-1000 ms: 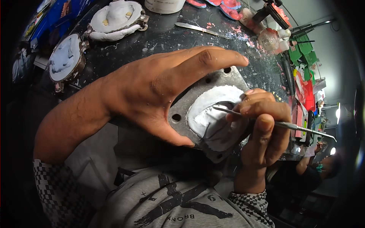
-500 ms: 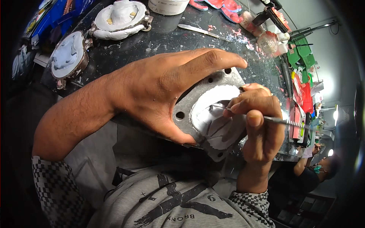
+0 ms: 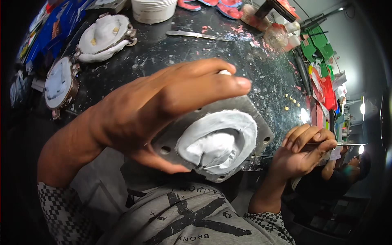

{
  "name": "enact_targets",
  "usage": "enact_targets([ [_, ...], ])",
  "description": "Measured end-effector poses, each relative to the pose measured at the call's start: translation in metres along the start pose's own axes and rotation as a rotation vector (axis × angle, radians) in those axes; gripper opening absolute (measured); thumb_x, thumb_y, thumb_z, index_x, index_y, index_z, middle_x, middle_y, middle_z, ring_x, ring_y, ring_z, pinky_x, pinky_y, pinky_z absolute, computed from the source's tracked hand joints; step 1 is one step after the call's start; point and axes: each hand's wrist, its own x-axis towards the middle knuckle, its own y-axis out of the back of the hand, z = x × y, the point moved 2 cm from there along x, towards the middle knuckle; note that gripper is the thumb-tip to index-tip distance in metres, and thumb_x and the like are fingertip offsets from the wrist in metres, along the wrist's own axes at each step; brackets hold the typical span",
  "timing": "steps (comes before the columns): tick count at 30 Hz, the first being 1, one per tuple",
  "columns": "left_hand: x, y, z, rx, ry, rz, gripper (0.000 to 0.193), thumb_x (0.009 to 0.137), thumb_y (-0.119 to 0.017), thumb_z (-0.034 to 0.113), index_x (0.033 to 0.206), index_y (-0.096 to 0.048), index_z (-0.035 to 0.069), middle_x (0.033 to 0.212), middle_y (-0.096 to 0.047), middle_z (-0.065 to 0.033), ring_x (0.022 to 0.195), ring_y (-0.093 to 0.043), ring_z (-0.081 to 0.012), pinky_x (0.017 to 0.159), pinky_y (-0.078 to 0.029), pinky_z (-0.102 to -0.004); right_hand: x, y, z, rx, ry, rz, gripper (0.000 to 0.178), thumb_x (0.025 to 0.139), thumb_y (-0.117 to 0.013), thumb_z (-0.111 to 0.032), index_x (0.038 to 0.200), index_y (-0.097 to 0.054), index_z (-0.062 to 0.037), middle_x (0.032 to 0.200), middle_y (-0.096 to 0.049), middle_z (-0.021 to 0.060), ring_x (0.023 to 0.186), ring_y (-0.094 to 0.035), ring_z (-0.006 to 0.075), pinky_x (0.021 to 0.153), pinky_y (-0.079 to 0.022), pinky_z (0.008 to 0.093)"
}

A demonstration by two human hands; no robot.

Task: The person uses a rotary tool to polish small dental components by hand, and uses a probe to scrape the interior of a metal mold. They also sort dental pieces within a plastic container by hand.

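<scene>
Dim fisheye view, dark rim, lamp glare at right.

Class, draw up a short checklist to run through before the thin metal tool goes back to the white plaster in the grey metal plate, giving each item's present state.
1. Left hand grips the grey metal plate with bolt holes: ok.
2. White plaster mould faces the camera, uncovered: ok.
3. Right hand holds the thin metal tool: ok.
4. Tool tip at the plaster: not ok, held off to the right.
5. Tip clean: cannot tell.

Blue printed package (image 3: 55,30) flat at bench's far left edge; green cartons (image 3: 320,47) far right.
</scene>
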Motion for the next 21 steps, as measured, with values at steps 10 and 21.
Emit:
enact_targets([
  [10, 0.005, 0.009, 0.01, 0.042, 0.173, -0.102, 0.117, 0.058, -0.097, 0.025, 0.149, -0.025, 0.012, 0.14, -0.038, -0.0397, 0.119, -0.057, -0.0402, 0.094, -0.052, -0.0423, -0.008, 0.01, 0.0, -0.027, 0.053, 0.343, 0.049, 0.108, -0.033, -0.042, 0.107, -0.054, 0.0022, 0.065, -0.03, -0.0028, 0.049, -0.021, 0.0056, 0.044, -0.017, 0.0223],
  [21, -0.005, -0.001, -0.002, -0.014, 0.04, -0.015, 0.12, 0.057, -0.098, 0.03, 0.145, -0.022, 0.002, 0.14, -0.036, -0.0403, 0.125, -0.052, -0.0435, 0.095, -0.053, -0.0461, -0.009, -0.005, -0.006, -0.221, 0.1, 0.389, 0.047, 0.108, -0.038, -0.029, 0.138, -0.039, 0.0067, 0.066, -0.034, -0.0024, 0.05, -0.026, 0.0028, 0.04, -0.022, 0.0178],
])
